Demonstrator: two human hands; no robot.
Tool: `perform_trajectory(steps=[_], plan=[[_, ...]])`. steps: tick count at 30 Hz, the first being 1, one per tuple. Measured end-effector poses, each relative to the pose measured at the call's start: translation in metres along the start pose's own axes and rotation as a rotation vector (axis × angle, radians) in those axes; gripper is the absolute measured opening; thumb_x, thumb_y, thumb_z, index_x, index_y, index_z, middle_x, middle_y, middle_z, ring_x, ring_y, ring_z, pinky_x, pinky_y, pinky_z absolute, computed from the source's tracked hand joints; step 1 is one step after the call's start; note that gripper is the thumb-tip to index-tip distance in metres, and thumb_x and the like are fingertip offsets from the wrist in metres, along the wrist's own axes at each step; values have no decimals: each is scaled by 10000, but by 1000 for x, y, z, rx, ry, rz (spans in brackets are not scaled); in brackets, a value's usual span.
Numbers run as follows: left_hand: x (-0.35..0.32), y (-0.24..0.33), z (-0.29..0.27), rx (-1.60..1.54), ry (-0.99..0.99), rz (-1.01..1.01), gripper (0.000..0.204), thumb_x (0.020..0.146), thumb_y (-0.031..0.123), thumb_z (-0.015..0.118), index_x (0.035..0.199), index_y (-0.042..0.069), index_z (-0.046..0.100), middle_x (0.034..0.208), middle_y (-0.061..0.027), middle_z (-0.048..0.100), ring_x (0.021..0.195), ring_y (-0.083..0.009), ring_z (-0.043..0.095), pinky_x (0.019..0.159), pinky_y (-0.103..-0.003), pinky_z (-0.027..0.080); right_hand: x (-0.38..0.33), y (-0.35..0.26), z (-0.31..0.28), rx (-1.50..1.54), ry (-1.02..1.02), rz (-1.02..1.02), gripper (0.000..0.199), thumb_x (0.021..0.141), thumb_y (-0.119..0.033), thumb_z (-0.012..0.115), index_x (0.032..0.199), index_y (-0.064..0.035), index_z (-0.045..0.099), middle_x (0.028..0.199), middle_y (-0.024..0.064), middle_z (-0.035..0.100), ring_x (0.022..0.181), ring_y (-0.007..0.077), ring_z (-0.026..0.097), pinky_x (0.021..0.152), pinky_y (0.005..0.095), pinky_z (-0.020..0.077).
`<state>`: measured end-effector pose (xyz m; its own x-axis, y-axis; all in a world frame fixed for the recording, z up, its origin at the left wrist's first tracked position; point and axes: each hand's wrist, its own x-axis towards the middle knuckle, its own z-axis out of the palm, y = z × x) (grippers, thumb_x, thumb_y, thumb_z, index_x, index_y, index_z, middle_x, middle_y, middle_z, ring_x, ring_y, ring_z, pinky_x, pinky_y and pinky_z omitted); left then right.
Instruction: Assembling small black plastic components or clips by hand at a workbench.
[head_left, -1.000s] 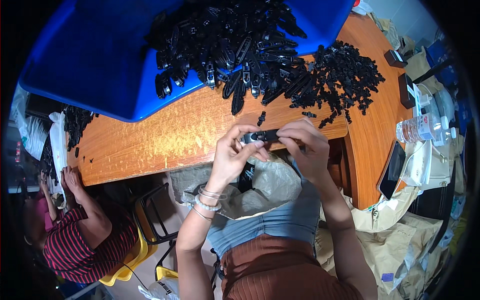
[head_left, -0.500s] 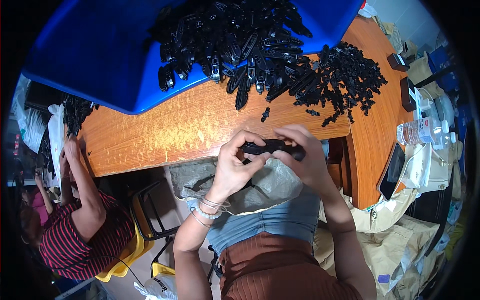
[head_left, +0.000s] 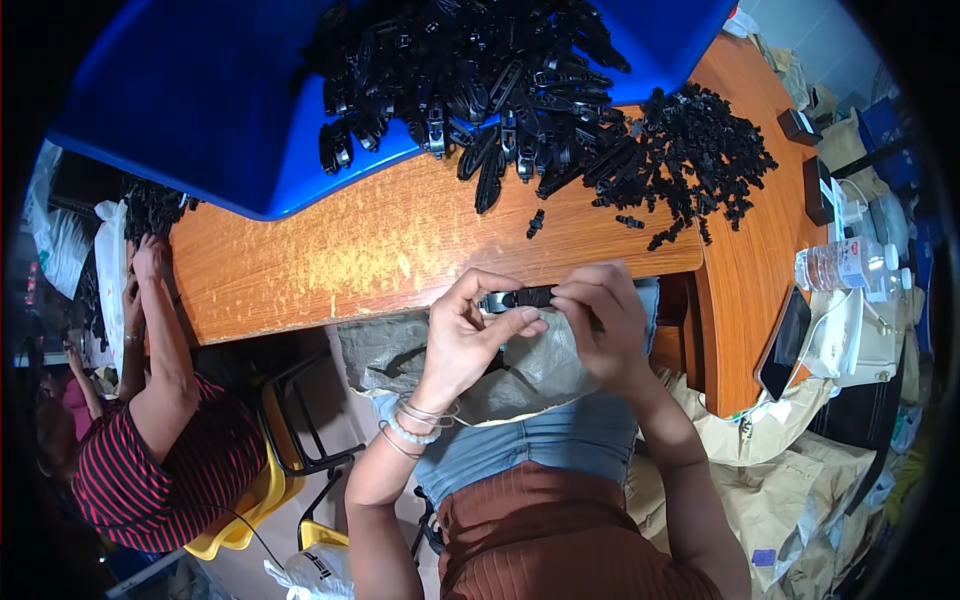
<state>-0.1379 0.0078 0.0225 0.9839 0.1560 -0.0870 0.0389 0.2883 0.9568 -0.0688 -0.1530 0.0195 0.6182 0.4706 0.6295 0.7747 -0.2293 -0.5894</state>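
Note:
A long black plastic part (head_left: 527,297) with a shiny left end is held level in front of me, just past the table's near edge. My left hand (head_left: 460,335) is closed around its left end, thumb below and forefinger above. At the other end, the fingertips of my right hand (head_left: 612,325) are pinched on the part. The fingers hide both of its ends. Beyond my hands, a small black piece (head_left: 536,223) and another small black piece (head_left: 630,222) lie on the wooden table (head_left: 350,250).
A big blue tub (head_left: 190,130) spills long black parts (head_left: 485,180) onto the table. Right of them lies a heap of small black pieces (head_left: 710,150). A phone (head_left: 785,343) and plastic bottles (head_left: 845,265) are at the right. A co-worker in a striped shirt (head_left: 170,470) sits at left.
The black part has turned and now shows a shiny face at its left end. My right thumb and fingers have shifted to a pinch at its right end. The co-worker's hands moved slightly.

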Motion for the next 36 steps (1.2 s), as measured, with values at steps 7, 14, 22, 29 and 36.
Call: perform_trajectory(steps=[7,14,22,29,36], plan=[[-8,-15,3,42,73,45,211,850,-36,594,1013,-24,460,887,-94,626,755,-94,614,702,-213,539,-10,-10,7,667,22,625,80,873,38,537,950,35,555,905,87,570,820,124,567,749,234,454],[-5,5,5,106,27,39,464,784,-54,665,1199,-18,460,969,-90,614,846,-91,615,702,-192,521,-5,-14,-2,750,-128,575,81,875,45,524,953,37,546,948,102,593,852,115,569,785,240,456],[-11,11,-1,6,-32,-135,239,780,-59,670,995,-51,564,855,-112,663,758,-141,664,647,-208,550,1,-10,-12,434,-201,345,75,823,42,571,892,13,567,937,101,606,850,161,587,762,256,449],[-10,17,0,36,-60,-167,214,802,-62,644,1000,-57,562,864,-128,660,775,-177,676,663,-228,561,0,-9,-11,395,-222,321,77,808,32,586,876,-1,569,926,103,610,850,200,590,763,284,446],[-11,10,-1,57,-29,-118,225,807,-44,648,1015,-49,564,858,-108,658,782,-148,666,664,-216,547,-2,-12,-7,38,-178,124,120,772,6,623,861,-33,553,902,95,609,817,267,574,764,340,404]])
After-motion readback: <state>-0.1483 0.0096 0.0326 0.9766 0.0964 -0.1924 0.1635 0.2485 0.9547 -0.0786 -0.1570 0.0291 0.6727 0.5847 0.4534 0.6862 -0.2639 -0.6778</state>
